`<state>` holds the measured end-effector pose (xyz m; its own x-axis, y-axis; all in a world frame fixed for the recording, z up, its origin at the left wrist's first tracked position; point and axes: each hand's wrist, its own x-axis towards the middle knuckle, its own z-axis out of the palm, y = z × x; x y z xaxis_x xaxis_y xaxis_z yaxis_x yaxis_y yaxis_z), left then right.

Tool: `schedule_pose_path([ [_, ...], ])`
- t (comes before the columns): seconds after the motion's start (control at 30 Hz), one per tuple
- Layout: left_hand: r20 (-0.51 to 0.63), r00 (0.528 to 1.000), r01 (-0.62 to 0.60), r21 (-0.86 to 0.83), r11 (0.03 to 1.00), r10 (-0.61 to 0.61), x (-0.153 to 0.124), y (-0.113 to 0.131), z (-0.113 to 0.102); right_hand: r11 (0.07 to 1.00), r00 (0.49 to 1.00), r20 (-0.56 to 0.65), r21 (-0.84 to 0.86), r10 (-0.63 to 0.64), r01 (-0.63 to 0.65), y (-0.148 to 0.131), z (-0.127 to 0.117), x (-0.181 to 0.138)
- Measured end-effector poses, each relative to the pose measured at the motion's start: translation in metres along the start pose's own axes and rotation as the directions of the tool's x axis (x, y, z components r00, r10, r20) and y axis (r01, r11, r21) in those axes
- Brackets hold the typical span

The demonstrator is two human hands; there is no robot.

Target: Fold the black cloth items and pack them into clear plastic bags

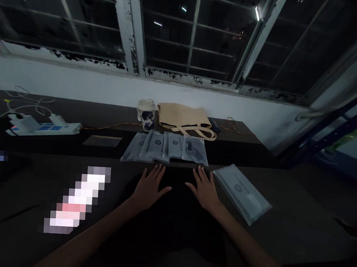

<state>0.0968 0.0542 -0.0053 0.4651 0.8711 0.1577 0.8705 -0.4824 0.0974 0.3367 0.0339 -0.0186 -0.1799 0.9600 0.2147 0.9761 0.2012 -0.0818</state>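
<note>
My left hand lies palm down on the dark tabletop, fingers stretched and thumb apart, holding nothing. Mirroring it, my right hand also rests flat with its fingers spread. Just beyond the fingertips, several frosted zip bags with dark printed logos overlap in a row. A thicker frosted zip bag lies slantwise beside my right hand, close to its fingers. Between my forearms is a black area, too dark to make out whether it is cloth or tabletop.
At the back stand a lidded printed cup and a beige tote bag. A white power strip with plugs and cables lies at the left. Nearer is a blurred-out bright object. Windows line the wall; blue shelving stands right.
</note>
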Motion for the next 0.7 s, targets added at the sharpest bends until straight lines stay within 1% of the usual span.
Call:
schedule_pose_path([
  [0.07,0.003,1.000,-0.009,0.002,1.000,0.009,-0.004,-0.001,0.001,1.000,1.000,-0.028,-0.010,0.001,-0.002,0.000,0.001,-0.004],
  [0.13,0.007,0.999,-0.032,-0.007,0.999,0.032,-0.007,-0.003,0.000,0.999,0.998,-0.044,-0.005,-0.042,0.042,0.001,-0.001,-0.006],
  [0.27,0.025,0.995,-0.095,-0.024,0.995,0.096,-0.006,-0.011,-0.002,0.989,0.989,0.024,0.029,-0.148,0.147,0.010,-0.009,-0.005],
  [0.33,0.016,0.993,-0.114,-0.019,0.993,0.114,-0.007,-0.013,-0.006,0.985,0.985,0.044,0.041,-0.169,0.167,0.013,-0.015,-0.004],
  [0.4,-0.010,0.991,-0.137,-0.009,0.991,0.137,-0.013,-0.011,-0.012,0.983,0.983,0.039,0.036,-0.179,0.178,0.010,-0.022,-0.008],
  [0.47,-0.017,0.981,-0.191,-0.019,0.981,0.191,-0.026,-0.006,-0.019,0.982,0.982,0.028,0.035,-0.187,0.186,0.001,-0.030,-0.020],
  [0.57,0.028,0.956,-0.289,-0.086,0.953,0.293,-0.055,0.002,-0.022,0.966,0.968,0.053,0.092,-0.246,0.240,-0.015,-0.041,-0.052],
  [0.63,0.059,0.945,-0.313,-0.120,0.942,0.322,-0.072,0.004,-0.020,0.946,0.947,0.102,0.152,-0.303,0.286,-0.020,-0.045,-0.074],
  [0.7,0.063,0.948,-0.300,-0.146,0.943,0.312,-0.084,0.002,-0.020,0.932,0.931,0.142,0.193,-0.337,0.308,-0.019,-0.047,-0.090],
])
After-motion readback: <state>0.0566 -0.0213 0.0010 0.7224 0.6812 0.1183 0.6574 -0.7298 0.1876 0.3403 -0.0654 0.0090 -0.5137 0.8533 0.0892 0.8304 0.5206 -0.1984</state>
